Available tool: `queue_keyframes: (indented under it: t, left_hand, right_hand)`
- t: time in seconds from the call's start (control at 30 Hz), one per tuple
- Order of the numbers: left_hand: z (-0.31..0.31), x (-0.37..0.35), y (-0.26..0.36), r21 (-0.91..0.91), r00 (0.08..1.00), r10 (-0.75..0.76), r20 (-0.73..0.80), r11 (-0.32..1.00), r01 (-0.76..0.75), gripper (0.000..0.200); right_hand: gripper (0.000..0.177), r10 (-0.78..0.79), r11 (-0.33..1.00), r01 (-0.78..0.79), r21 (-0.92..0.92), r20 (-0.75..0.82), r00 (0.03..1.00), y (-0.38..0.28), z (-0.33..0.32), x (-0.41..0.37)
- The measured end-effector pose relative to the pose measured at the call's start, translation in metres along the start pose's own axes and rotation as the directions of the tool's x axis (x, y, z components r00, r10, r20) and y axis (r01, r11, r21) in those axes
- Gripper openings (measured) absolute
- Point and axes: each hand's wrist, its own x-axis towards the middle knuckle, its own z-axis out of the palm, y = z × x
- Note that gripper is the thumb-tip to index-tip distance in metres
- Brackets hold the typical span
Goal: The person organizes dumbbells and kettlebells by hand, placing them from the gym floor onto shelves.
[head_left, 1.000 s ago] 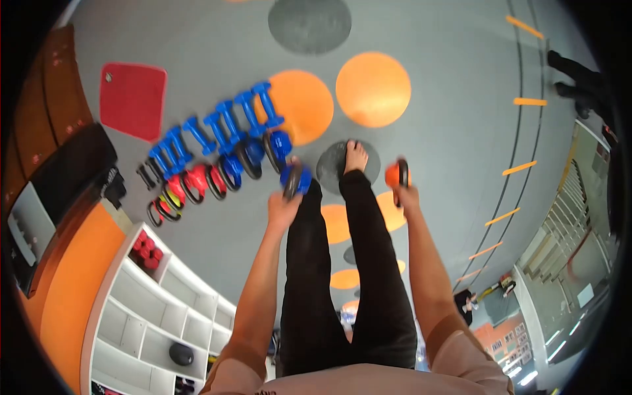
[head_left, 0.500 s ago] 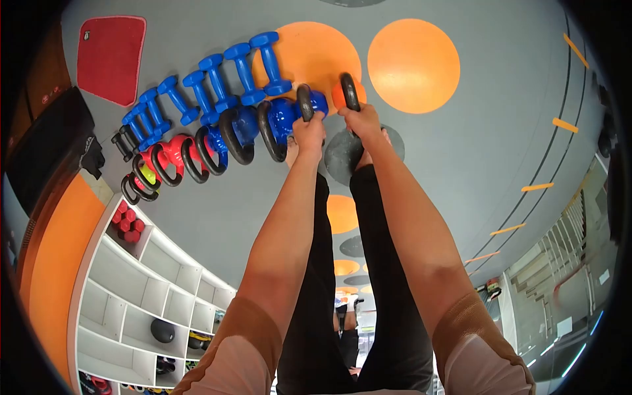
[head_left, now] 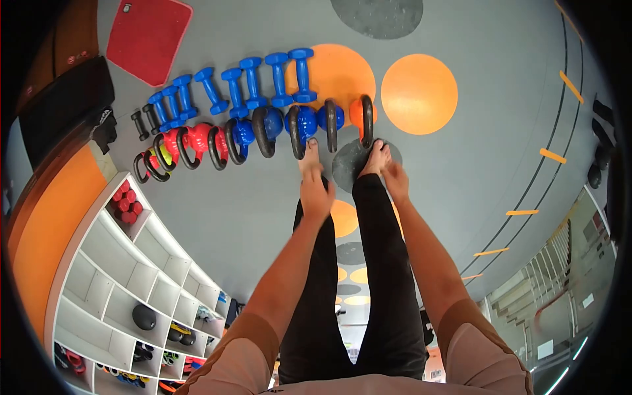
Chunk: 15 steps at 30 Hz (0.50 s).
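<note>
My left hand (head_left: 316, 197) hangs above my left shin with its fingers apart and holds nothing. Beside my right foot (head_left: 376, 158), my right hand (head_left: 395, 182) is empty, its fingers stretched downward. An orange kettlebell (head_left: 356, 113) with a dark handle stands at the right end of a curved row, beyond my toes. Left of it is a small blue kettlebell (head_left: 339, 117), then a larger glossy blue kettlebell (head_left: 307, 121) near my left foot. Further left come more blue ones, a red kettlebell (head_left: 197, 137) and a yellow-green kettlebell (head_left: 163, 157).
Several blue dumbbells (head_left: 253, 82) lie behind the kettlebells, with black dumbbells (head_left: 139, 125) at the left end. A red mat (head_left: 149, 39) lies at upper left. White shelving (head_left: 125, 253) holding red dumbbells (head_left: 124, 205) and a black ball (head_left: 144, 316) stands at left.
Both hands have let go of the kettlebell handles, left from the small blue one and right from the orange one, and drawn back toward my legs. The camera view has shifted.
</note>
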Motion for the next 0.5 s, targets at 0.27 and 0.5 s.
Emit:
queue_keyframes:
  t: [0.27, 0.5]
  left_hand:
    - [-0.056, -0.09, -0.002, 0.279, 0.677, -0.194, 0.71, 0.96, -0.017, 0.038]
    - [-0.226, -0.194, 0.124, 0.632, 0.854, -0.038, 0.518, 0.69, -0.353, 0.049]
  right_hand:
    - [0.05, 0.087, 0.941, -0.002, -0.339, 0.236, 0.968, 0.063, -0.124, -0.161]
    - [0.033, 0.344, 0.935, -0.355, 0.002, 0.241, 0.907, 0.144, -0.254, -0.356]
